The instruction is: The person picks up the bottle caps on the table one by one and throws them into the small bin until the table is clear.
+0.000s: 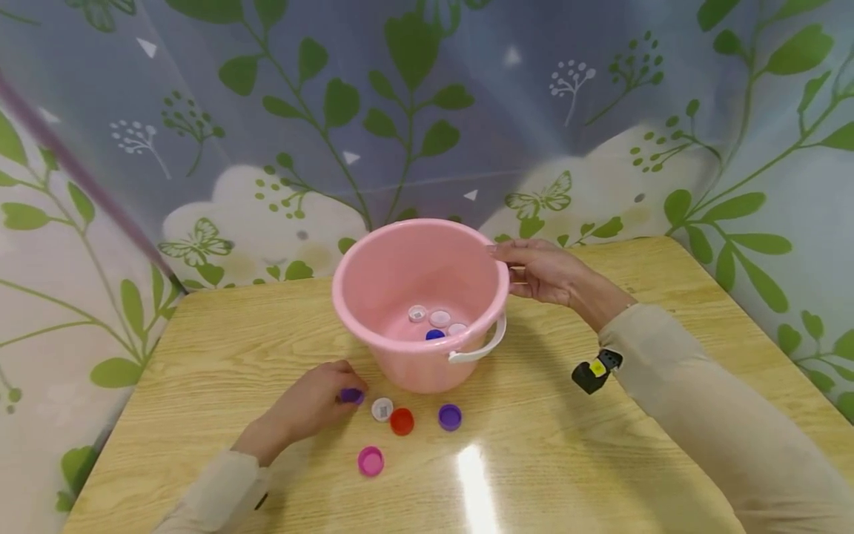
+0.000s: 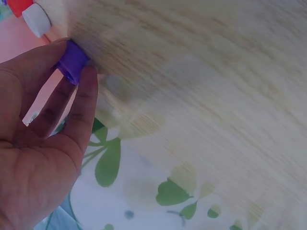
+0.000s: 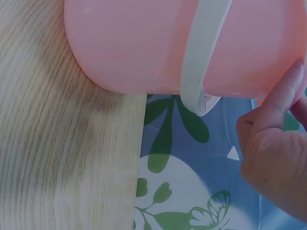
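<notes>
Between thumb and fingers my left hand (image 1: 319,400) pinches a purple bottle cap (image 2: 73,61), held on edge beside the bucket's left front. The pink bucket (image 1: 427,368) stands upright on the table, its white handle (image 1: 482,350) hanging down at the right front. At the bucket's right rim my right hand (image 1: 548,273) grips the edge with thumb and fingers; some of its fingertips are hidden. In front of the bucket lie a white cap (image 1: 382,409), a red cap (image 1: 402,421), a second purple cap (image 1: 450,417) and a pink cap (image 1: 371,461).
Inside the bucket are several caps, among them a blue cap (image 1: 435,335) and a white cap (image 1: 416,314); the front wall partly hides some. The wooden table (image 1: 574,460) ends at a leaf-patterned cloth (image 1: 427,148) behind. A black strap with a yellow patch (image 1: 597,367) hangs from the right sleeve.
</notes>
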{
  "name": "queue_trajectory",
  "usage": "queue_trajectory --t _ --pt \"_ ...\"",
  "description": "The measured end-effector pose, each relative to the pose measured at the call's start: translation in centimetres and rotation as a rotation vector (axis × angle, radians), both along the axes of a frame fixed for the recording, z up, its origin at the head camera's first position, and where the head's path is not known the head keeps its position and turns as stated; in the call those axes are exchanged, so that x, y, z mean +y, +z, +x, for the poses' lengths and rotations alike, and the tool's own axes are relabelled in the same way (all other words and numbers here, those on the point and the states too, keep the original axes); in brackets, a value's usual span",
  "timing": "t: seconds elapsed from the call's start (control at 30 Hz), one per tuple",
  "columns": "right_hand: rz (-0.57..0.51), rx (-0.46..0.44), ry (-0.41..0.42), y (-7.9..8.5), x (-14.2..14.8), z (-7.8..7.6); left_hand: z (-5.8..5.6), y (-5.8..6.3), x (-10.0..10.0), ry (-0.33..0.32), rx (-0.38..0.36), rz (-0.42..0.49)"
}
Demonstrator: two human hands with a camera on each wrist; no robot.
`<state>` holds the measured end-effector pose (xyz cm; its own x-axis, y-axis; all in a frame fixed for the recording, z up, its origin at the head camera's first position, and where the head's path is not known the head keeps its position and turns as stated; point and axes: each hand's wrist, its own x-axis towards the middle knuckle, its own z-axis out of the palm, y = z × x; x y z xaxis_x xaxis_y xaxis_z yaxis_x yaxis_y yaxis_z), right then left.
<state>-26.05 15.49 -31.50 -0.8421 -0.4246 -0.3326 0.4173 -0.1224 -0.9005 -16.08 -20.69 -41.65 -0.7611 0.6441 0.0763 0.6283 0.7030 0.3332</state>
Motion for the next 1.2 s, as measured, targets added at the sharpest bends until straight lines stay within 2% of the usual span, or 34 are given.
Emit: queue_trajectory --t 0.23,0.37,0.47,0.6,0.67,0.77,0.9,1.0,1.1,1.2 --pt "0.048 0.017 -0.017 0.3 -0.1 0.1 0.1 1.1 -0.9 0.047 0.017 0.038" --pt "0.082 0.024 -0.03 0.5 -0.1 0.1 -0.1 2.5 -1.5 0.123 0.052 0.083" --pt "0.1 0.028 -0.033 0.6 -0.1 0.1 -0.5 3.9 -1.8 0.217 0.112 0.118" --pt "0.115 0.036 -0.033 0.6 -0.1 0.1 -1.2 5.9 -2.4 0.346 0.253 0.184" --pt "0.12 0.038 -0.033 0.6 -0.1 0.0 -1.5 7.0 -2.6 0.387 0.316 0.231" --pt "0.123 0.037 -0.032 0.5 -0.1 0.0 -2.0 8.5 -2.7 0.43 0.36 0.314" --pt "0.116 0.031 -0.033 0.5 -0.1 0.0 -2.5 9.9 -2.3 0.466 0.393 0.426" --pt "0.108 0.024 -0.035 0.5 -0.1 0.0 -2.8 10.8 -1.3 0.467 0.454 0.496" --pt "0.107 0.022 -0.036 0.5 -0.1 0.1 -2.9 11.4 -0.1 0.444 0.523 0.553" --pt "0.103 0.022 -0.036 0.5 -0.1 0.1 -2.9 12.0 1.1 0.395 0.553 0.603"
